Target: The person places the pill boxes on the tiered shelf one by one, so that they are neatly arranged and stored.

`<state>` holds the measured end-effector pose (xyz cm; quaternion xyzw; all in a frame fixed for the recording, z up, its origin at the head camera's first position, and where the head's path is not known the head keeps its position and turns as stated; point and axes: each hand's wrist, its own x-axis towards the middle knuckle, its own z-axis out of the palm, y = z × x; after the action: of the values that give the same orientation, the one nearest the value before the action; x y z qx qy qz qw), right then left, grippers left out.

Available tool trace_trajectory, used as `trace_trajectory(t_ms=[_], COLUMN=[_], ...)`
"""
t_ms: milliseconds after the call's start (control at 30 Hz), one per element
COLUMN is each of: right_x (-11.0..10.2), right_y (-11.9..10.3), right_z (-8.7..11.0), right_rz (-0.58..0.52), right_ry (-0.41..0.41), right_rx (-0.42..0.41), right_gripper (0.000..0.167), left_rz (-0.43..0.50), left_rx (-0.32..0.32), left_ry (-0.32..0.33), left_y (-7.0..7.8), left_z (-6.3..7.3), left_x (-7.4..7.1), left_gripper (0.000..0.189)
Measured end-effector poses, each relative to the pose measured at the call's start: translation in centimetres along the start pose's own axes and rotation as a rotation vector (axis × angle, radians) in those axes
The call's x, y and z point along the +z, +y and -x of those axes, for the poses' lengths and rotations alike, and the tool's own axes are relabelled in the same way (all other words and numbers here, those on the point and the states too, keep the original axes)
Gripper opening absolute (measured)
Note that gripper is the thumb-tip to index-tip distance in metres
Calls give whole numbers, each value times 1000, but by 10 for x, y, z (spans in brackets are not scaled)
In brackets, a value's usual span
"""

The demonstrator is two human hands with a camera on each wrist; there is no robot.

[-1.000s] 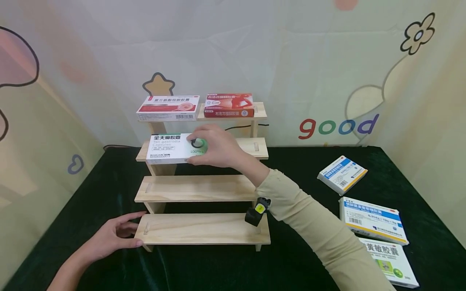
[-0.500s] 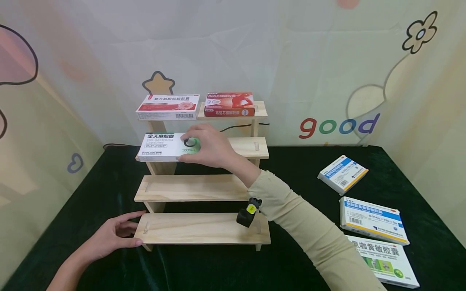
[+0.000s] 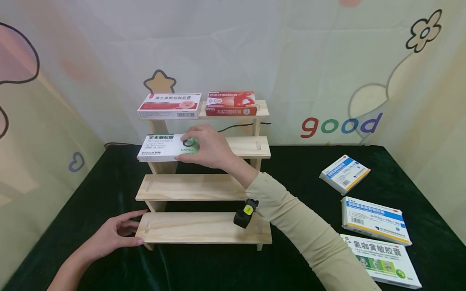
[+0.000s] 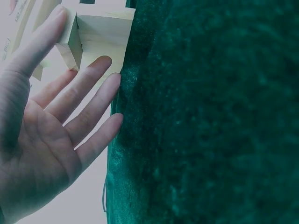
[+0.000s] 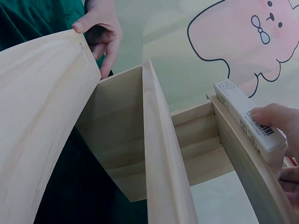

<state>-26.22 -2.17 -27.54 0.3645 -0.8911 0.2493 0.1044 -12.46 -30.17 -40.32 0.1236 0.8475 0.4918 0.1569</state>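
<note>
My right hand pinches the right end of a white and green medicine box, thumb at its front edge and fingers farther back. The box lies flat at the left end of the second tier from the top of a wooden tiered stand. In the right wrist view, the thumb presses the box's barcoded side. My left hand holds the left end of the lowest tier between thumb and index finger. In the left wrist view its other fingers extend away from the wood.
On the top tier lie a white-red medicine box and a red medicine box. To the right, two blue-white boxes and a white-green box lie on the dark green cloth. A printed curtain hangs behind.
The right hand has moved the white and green box left along the second tier, up to its left end. Over the last half second it barely moves. The left hand stays put.
</note>
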Motion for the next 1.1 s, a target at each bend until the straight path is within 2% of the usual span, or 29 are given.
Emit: trace_trajectory(t_ms=[633,867,1100], right_x=[8,6,-7], right_y=[-4,-5,-7], right_z=[-4,-1,10], right_rz=[23,27,42], right_ry=[6,2,13], right_rx=[8,-30,-100], right_gripper=[50,55,52], left_rz=[0,-13,-12], left_rx=[-14,-18,-15], left_ry=[-16,-11,-8], left_y=[-1,-1,0], left_z=[-4,-2,-2], left_x=[-1,-2,-1], left_gripper=[69,69,68])
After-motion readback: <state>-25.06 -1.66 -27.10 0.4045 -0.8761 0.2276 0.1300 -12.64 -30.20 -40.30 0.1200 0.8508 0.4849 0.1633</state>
